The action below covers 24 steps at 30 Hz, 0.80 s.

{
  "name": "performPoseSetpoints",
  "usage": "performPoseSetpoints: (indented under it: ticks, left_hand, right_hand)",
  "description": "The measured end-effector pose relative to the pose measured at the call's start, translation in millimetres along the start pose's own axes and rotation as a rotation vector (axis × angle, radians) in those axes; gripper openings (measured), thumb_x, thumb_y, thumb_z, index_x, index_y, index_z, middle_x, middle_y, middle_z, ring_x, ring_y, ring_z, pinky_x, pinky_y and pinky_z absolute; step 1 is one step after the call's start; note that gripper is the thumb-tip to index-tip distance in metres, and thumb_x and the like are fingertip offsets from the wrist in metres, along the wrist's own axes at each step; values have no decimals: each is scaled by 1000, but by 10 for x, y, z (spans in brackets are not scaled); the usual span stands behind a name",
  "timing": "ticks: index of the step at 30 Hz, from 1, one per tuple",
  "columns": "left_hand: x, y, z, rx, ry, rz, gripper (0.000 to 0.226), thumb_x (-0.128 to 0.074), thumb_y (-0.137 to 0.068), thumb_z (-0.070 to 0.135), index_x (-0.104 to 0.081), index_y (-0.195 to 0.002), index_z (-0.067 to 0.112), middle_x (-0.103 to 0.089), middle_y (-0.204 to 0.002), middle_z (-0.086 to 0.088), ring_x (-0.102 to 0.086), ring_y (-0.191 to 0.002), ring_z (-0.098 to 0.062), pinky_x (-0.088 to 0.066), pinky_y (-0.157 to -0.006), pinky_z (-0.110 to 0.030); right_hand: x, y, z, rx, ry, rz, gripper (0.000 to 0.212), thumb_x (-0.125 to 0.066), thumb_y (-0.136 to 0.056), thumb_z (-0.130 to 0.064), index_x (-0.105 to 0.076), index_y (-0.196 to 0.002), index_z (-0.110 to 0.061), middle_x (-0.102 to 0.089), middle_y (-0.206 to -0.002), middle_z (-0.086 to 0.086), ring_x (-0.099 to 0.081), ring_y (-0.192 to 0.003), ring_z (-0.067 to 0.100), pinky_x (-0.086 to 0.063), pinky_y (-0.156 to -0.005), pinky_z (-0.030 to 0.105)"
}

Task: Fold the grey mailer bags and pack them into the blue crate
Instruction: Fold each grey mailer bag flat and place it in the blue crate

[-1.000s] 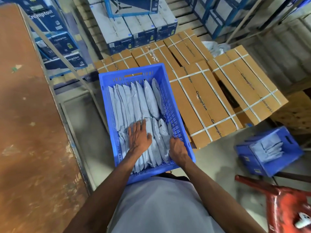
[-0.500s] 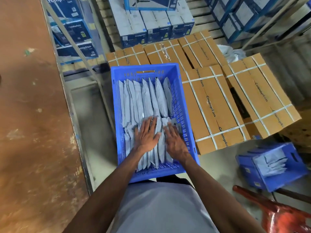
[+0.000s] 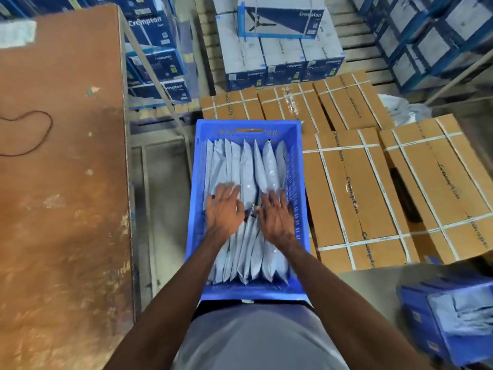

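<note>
The blue crate [image 3: 246, 128] stands in front of me, packed with several folded grey mailer bags [image 3: 269, 166] set on edge in two rows. My left hand [image 3: 224, 208] lies flat on the bags at the middle left, fingers spread. Beside it my right hand [image 3: 276, 213] presses flat on the bags at the middle right, close to the crate's right wall. Neither hand grips a bag. A narrow gap between the two hands shows more bags.
A worn brown table [image 3: 61, 182] with a black cable [image 3: 32, 129] runs along the left. Strapped cardboard boxes [image 3: 354, 193] lie to the right, blue-and-white cartons [image 3: 282, 54] behind. A second blue crate [image 3: 450, 324] with grey bags sits at bottom right.
My right hand moved from the crate's right edge onto the bags beside my left hand. Both hands have slid forward over the bags. The view tilted up.
</note>
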<state>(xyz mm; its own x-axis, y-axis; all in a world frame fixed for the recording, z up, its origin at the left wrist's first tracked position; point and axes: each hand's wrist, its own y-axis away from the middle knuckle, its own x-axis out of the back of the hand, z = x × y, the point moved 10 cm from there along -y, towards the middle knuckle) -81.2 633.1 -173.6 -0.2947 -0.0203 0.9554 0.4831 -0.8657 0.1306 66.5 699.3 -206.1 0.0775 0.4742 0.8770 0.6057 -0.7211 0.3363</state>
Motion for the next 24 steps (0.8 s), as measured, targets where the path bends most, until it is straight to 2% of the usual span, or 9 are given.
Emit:
performPoseSetpoints:
  ticks: [2, 4, 7, 11, 14, 15, 18, 21, 24]
  left_hand:
    - [52, -132, -134, 60, -92, 69, 62, -44, -96, 41, -46, -153, 18, -35, -165, -4, -24, -155, -24, -14, -118, -53]
    - [-83, -235, -246, 86, -101, 15, 68, -41, -98, 45, -34, -159, 16, -17, -172, -8, -8, -159, -24, 1, -124, -51]
    - [-358, -268, -284, 115, 31, -160, 72, -42, -101, 49, -17, -164, 27, -8, -173, -5, -3, -159, -25, -6, -125, -53]
    - [-195, -230, -249, 95, 56, -86, 64, -44, -100, 46, -33, -160, 24, -40, -161, -3, -31, -149, -25, -23, -119, -50]
    - [-180, -180, -329, 121, 178, -33, 67, -45, -100, 40, -30, -161, 17, -27, -168, -5, -25, -154, -24, -22, -123, -49]
    - [-216, -196, -359, 138, 216, -34, 69, -43, -101, 41, -26, -162, 14, -20, -170, -7, -19, -156, -25, -19, -125, -49]
    - [-415, -299, -396, 196, 259, -152, 71, -42, -105, 48, -20, -163, 12, -2, -173, -9, -2, -159, -21, -3, -128, -46]
    - [-396, -423, -372, 198, 255, -215, 70, -43, -105, 53, -25, -163, 19, -8, -173, -2, -5, -159, -14, -2, -125, -47]
    - [-274, -484, -327, 132, 259, -202, 67, -44, -104, 52, -27, -162, 23, -16, -171, 3, -13, -157, -14, -11, -124, -56]
  right_hand:
    - [79, -62, -128, 37, 34, 23, 58, -29, -111, -46, -19, -165, -27, -5, -174, 2, 6, -160, 31, -2, -126, 56]
    - [75, -160, -244, 142, 82, 0, 61, -26, -110, -51, -6, -166, -36, 10, -174, -3, 16, -159, 28, 4, -125, 55]
    - [-29, -346, -73, 125, 38, -58, 70, -17, -104, -63, -9, -166, -32, 8, -173, 2, 12, -159, 30, 0, -128, 57]
    - [-9, -443, 96, 76, -7, -46, 68, -17, -105, -63, -17, -165, -31, -3, -174, 3, 5, -160, 27, -3, -127, 59]
    - [122, -334, -55, 120, 28, 26, 66, -21, -107, -62, -11, -166, -33, 3, -174, 1, 16, -158, 27, 26, -122, 43]
    - [124, -296, -112, 132, 47, 33, 64, -23, -108, -61, -4, -165, -39, 10, -173, -5, 20, -157, 25, 28, -119, 40]
    - [-3, -284, -216, 231, 97, -35, 65, -19, -108, -63, 3, -165, -39, 13, -173, -8, 15, -159, 24, 11, -127, 52]
    - [-62, -410, 22, 133, -9, 12, 75, -19, -109, -60, -28, -162, -8, -20, -170, 12, -14, -159, 33, -24, -125, 57]
    - [44, -397, 2, 15, -36, 18, 80, -19, -104, -67, -25, -164, -15, -17, -172, 9, -8, -160, 32, -14, -128, 57]
